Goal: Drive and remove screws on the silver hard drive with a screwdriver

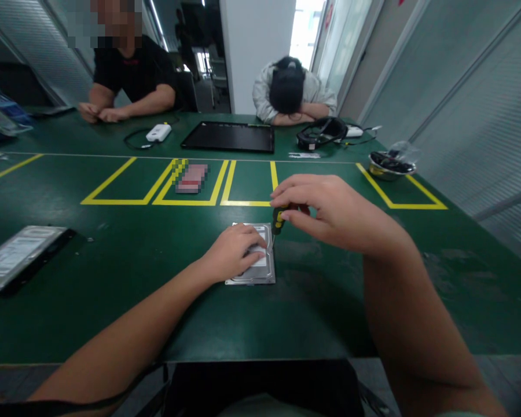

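Observation:
A silver hard drive (265, 274) lies flat on the green table in front of me. My left hand (231, 253) rests over its left side and label, fingers bent and thumb on the lid, holding it down. Above its right edge, my right hand (319, 208) grips a black and yellow screwdriver (278, 220) by the handle, fingers closed around the top. The screwdriver points down, slightly tilted, with its thin shaft at the drive's right edge. Whether the tip sits in a screw is too small to tell.
Another, larger drive (24, 255) lies at the left. Yellow tape (186, 202) marks boxes across the table, one with a pinkish card-like item (191, 178). Farther back are a black panel (229, 137), a headset (321, 134), a white device (158, 132) and a bowl (391, 167). Two people sit opposite.

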The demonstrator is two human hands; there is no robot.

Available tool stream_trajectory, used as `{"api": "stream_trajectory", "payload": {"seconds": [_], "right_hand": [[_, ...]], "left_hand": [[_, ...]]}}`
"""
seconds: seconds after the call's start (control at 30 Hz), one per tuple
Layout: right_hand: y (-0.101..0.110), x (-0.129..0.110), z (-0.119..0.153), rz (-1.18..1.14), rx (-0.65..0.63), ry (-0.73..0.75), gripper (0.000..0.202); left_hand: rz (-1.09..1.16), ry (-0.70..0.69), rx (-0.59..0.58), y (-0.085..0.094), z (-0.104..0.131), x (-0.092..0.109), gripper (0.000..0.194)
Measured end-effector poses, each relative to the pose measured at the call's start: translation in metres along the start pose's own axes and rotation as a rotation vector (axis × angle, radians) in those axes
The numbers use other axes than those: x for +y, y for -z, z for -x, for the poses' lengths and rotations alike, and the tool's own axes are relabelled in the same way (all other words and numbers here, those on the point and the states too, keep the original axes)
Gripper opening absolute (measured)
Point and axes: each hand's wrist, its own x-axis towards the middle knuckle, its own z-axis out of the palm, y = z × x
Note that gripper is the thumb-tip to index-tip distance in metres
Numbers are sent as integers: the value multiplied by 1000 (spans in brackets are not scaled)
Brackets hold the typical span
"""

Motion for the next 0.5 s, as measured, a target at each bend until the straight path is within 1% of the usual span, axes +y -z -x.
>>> {"api": "stream_trajectory", "payload": {"seconds": [0.07,0.2,0.4,0.5], "right_hand": [[1,-2,1,18,-1,5,24],[2,-4,1,27,0,-6,27],[2,-6,0,-9,-15,23,21],[3,-7,1,-5,-10,36,22]], "left_hand": [[29,7,-33,0,-8,-1,19],[79,-32,-128,1,-22,-5,18],[65,4,-300,9,-39,-4,20],[94,-23,-323,12,-43,-3,21]]}}
